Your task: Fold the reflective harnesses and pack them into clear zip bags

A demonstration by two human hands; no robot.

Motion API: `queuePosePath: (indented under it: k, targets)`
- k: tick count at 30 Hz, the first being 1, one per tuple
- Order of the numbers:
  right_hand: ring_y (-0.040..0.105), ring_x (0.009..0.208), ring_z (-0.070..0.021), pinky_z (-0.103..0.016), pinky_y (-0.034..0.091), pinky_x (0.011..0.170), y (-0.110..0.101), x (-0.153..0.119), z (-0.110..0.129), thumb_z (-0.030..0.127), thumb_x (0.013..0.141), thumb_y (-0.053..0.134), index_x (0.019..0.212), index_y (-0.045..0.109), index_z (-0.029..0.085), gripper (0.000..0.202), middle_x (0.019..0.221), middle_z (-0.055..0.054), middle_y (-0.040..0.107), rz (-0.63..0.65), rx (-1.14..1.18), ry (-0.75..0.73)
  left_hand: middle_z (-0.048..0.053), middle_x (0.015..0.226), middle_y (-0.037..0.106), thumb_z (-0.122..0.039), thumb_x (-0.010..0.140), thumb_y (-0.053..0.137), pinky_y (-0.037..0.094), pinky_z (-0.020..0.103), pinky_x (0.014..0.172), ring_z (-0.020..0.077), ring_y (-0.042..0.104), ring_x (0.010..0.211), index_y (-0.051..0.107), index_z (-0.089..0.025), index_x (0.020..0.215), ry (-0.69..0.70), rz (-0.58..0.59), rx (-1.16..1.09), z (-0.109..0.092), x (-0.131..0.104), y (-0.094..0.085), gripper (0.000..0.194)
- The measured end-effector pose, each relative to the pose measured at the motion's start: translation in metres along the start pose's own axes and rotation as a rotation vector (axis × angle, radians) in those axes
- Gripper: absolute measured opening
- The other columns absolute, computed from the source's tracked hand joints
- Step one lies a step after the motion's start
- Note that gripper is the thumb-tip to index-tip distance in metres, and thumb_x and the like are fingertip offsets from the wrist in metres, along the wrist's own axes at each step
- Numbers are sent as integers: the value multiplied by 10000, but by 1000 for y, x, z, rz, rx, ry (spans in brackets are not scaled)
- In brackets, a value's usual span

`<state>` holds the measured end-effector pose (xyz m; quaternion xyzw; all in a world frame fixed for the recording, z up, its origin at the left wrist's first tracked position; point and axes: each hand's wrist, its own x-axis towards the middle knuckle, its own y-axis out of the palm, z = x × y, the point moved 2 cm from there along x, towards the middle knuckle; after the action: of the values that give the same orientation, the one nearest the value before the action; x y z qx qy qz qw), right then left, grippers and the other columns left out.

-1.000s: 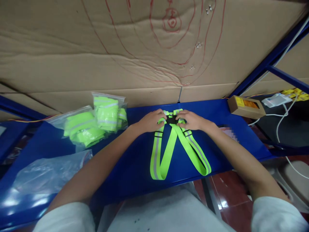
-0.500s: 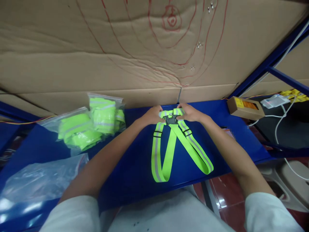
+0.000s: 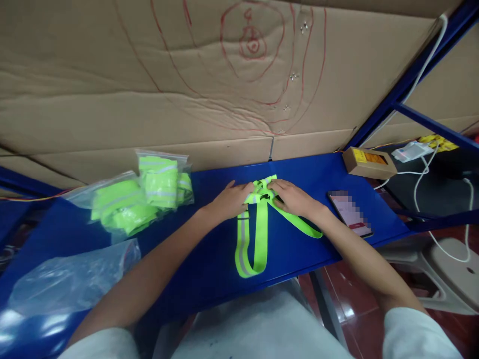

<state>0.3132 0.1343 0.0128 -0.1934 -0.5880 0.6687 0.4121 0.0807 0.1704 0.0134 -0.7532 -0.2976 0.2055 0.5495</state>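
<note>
Two hands pinch the reflective strap harness [image 3: 258, 219] on the blue table [image 3: 209, 259]: left hand [image 3: 234, 199] and right hand [image 3: 292, 197] fingers closed over its buckle end. Risk: loops trailing below the fingers may twist, since only one end is restrained.

The strap [image 3: 258, 234] is woven neon-yellow cloth with a shiny grey band, the table [image 3: 209, 259] smooth glossy blue painted metal, the bags [image 3: 71, 279] clear, crinkled glossy plastic, the wall [image 3: 149, 75] matt creased brown cardboard.
</note>
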Motion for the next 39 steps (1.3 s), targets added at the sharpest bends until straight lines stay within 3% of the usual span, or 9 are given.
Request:
queuePosePath:
  k: [4, 9, 13, 15, 18, 23, 27, 33, 39]
  targets:
    - [650, 1133, -262, -399, 467, 1035, -14, 7, 0, 329, 1051, 502, 1090, 685, 158, 253, 1129, -130, 710, 92, -5, -52, 75, 1223, 690, -367, 873, 700, 538, 374, 924, 271, 688, 1104, 517, -244, 1191, 36, 134, -104, 4, -4, -9, 387]
    - [637, 967, -230, -374, 439, 926, -12, 15, -1, 264, 1048, 495, 899, 694, 160, 269, 961, -102, 694, 89, -107, -54, 109, 1376, 587, -434, 999, 496, 451, 463, 1089, 316, 555, 1331, 594, -223, 1028, -114, 41, -207, -7, -4, -10, 234]
    - [540, 1228, -318, -486, 376, 1069, -14, 20, 0, 225, 948, 632, 1042, 682, 157, 126, 1259, -168, 613, -49, -194, -38, 92, 1191, 633, -329, 949, 563, 485, 481, 1016, 329, 606, 1223, 581, -223, 945, -203, 60, -225, -18, 1, -3, 108]
    - [398, 1427, -360, -563, 290, 1169, -18, 25, -5, 202, 872, 710, 1280, 603, 171, 423, 1506, -193, 456, -89, -162, 20, 76, 1111, 624, -309, 925, 590, 507, 469, 955, 305, 644, 1089, 565, -229, 988, -215, 47, -227, -21, 3, 0, 105]
    - [379, 1478, -359, -574, 289, 1192, -20, 38, -20, 235, 805, 785, 1474, 454, 209, 747, 1605, -181, 381, 68, -1, 110, 84, 1157, 584, -259, 875, 635, 514, 458, 934, 289, 625, 1065, 509, -231, 1124, -240, -9, -229, -20, 4, 5, 281]
    - [673, 958, -221, -304, 495, 829, -15, 51, -42, 318, 830, 776, 1207, 613, 201, 427, 1108, -58, 718, 400, 289, 101, 99, 1222, 551, -164, 772, 712, 519, 432, 968, 267, 595, 1101, 426, -219, 1291, -230, -78, -244, -14, 7, 13, 595]
    - [637, 971, -209, -299, 484, 831, -10, 51, -44, 265, 809, 774, 1193, 566, 199, 441, 1087, -48, 675, 255, 307, 37, 166, 1334, 503, -158, 755, 740, 483, 482, 1056, 317, 548, 1233, 326, -188, 1476, -229, -137, -215, -1, 14, 15, 832]
    - [599, 1166, -255, -390, 515, 991, 0, 50, -36, 146, 826, 699, 1306, 547, 193, 506, 1284, -126, 595, 91, 194, -20, 149, 1200, 618, -91, 823, 620, 478, 551, 1040, 346, 578, 1165, 578, -165, 1260, -146, -187, -105, 13, 24, 16, 446]
    - [459, 1426, -306, -551, 394, 1172, 13, 30, -26, -10, 817, 504, 1412, 502, 175, 623, 1511, -181, 481, 33, 86, -72, 165, 1346, 568, -37, 928, 368, 188, 595, 1286, 289, 484, 1389, 549, -168, 1354, -9, -273, -31, 13, 12, 27, 481]
